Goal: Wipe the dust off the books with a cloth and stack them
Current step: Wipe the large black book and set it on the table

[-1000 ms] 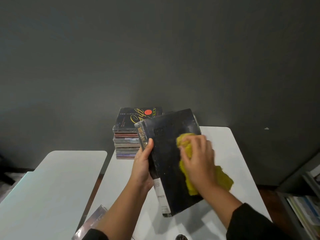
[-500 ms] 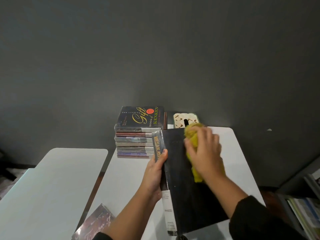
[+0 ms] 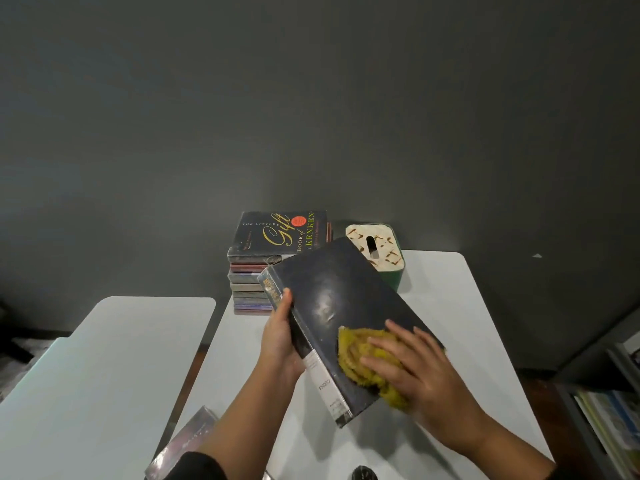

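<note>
Room: dark grey wall (image 3: 311,98) behind, with two pale surfaces pushed near each other below it.
Bench: the white bench (image 3: 450,306) on the right carries everything in play; a second white table (image 3: 104,358) stands to its left with a narrow gap between.
Stack: a pile of books (image 3: 252,282) sits at the far left corner of the bench, a dark cover with gold "Gift" lettering on top.
Tissue box: a green box with a cream patterned top (image 3: 377,251) stands just beside the stack, against the wall.
Black book: a large dark book (image 3: 332,303) is held tilted above the bench, its far corner overlapping the stack and the tissue box (spine with a white label facing left).
Left hand: the left hand (image 3: 280,341) grips the spine edge, thumb up along it.
Right hand: the right hand (image 3: 415,372) presses flat, fingers spread, on a yellow cloth (image 3: 360,362) bunched on the book's near cover.
Near edge: another plastic-wrapped book (image 3: 187,441) lies at the lower left, partly hidden by the left sleeve.
Far right: shelves of books (image 3: 613,410) show at the frame's edge.
</note>
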### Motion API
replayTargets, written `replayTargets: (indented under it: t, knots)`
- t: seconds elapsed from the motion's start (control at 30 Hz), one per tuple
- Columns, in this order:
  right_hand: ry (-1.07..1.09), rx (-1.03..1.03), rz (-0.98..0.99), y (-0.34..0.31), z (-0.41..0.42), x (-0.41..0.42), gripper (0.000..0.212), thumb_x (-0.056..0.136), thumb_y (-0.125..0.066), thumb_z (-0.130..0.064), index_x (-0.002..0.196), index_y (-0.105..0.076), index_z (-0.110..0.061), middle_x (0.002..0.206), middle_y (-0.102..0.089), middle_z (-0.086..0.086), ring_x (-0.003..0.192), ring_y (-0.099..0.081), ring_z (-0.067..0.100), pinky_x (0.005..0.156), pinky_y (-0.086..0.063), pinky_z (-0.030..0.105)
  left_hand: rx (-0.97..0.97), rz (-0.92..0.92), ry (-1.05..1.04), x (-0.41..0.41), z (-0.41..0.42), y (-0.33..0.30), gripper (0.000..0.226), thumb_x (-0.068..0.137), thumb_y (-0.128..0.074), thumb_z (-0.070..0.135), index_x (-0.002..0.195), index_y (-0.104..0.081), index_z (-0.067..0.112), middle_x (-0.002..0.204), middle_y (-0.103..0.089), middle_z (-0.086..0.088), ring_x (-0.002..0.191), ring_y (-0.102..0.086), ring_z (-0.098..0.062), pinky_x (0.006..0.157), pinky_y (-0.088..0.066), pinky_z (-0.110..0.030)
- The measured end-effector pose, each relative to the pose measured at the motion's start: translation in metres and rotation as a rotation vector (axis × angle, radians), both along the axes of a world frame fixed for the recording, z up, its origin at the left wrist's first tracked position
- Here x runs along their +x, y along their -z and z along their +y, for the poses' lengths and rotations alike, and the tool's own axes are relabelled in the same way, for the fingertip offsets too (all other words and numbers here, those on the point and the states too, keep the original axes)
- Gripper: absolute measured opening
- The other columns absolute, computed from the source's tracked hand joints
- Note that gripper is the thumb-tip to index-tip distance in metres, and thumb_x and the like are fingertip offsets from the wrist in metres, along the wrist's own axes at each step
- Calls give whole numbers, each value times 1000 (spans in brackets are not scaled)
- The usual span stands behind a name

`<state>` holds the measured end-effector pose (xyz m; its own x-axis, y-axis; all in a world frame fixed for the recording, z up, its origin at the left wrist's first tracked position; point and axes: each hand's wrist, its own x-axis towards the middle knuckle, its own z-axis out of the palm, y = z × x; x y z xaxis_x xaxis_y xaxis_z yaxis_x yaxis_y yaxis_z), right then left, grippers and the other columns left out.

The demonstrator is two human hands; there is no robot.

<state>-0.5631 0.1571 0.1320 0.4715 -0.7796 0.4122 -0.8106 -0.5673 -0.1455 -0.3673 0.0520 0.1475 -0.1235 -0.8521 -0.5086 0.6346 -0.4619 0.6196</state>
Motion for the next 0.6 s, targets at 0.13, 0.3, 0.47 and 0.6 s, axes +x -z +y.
replayTargets:
  t: [0.13, 0.3, 0.47, 0.6]
  knots:
    - [78, -168, -87, -8, -4, 3, 41, 84, -54, -19, 124, -50, -25, 124, -61, 1, 126, -48, 25, 94, -47, 41, -30, -20, 33, 1, -2, -2, 27, 90, -61, 36, 101, -67, 12, 74, -75, -5, 60, -71, -18, 53, -58, -31]
    - [-29, -157, -60, -41, -3, 12, 36, 82, -56, -22, 118, -53, -22, 111, -67, 3, 107, -62, 23, 89, -52, 35, -14, 34, 152, 2, -3, -12, 37, 86, -63, 37, 113, -65, 11, 90, -74, -12, 70, -72, -27, 69, -59, -40]
    - [-85, -157, -67, -90, -2, 33, 36, 80, -63, -20, 115, -54, -20, 103, -68, 1, 90, -64, 20, 80, -53, 25, -55, 179, 156, 7, -7, 4, 62, 81, -53, 65, 119, -62, 16, 104, -66, -10, 97, -63, -28, 94, -47, -45]
    - [-53, -144, -301, -136, -3, 42, 57, 59, -75, -14, 112, -56, -23, 97, -67, -4, 82, -62, 13, 74, -50, 22, -188, 314, 121, 6, -17, 12, 55, 102, -25, 47, 116, -61, 8, 104, -70, -11, 97, -67, -24, 87, -53, -40]
